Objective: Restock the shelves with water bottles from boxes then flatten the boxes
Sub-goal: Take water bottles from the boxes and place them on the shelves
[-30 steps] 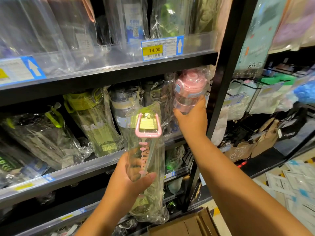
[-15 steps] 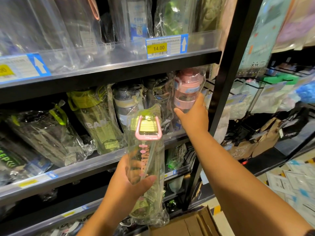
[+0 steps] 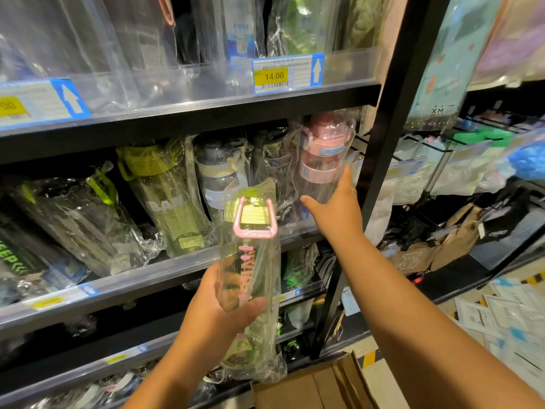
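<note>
Our flat right hand point(image 3: 336, 212) should steady the pink bottle point(image 3: 323, 149) while our left hand point(image 3: 216, 315), gripping the wrapped bottle point(image 3: 253, 261), slots it beside.

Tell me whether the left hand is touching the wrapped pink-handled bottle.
Touching. The head view shows the left hand gripping the pink-handled bottle, with the thumb pressed across its wrapped front.

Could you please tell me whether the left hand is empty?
No, the left hand grips a wrapped, pink-handled bottle in front of the shelves.
</note>
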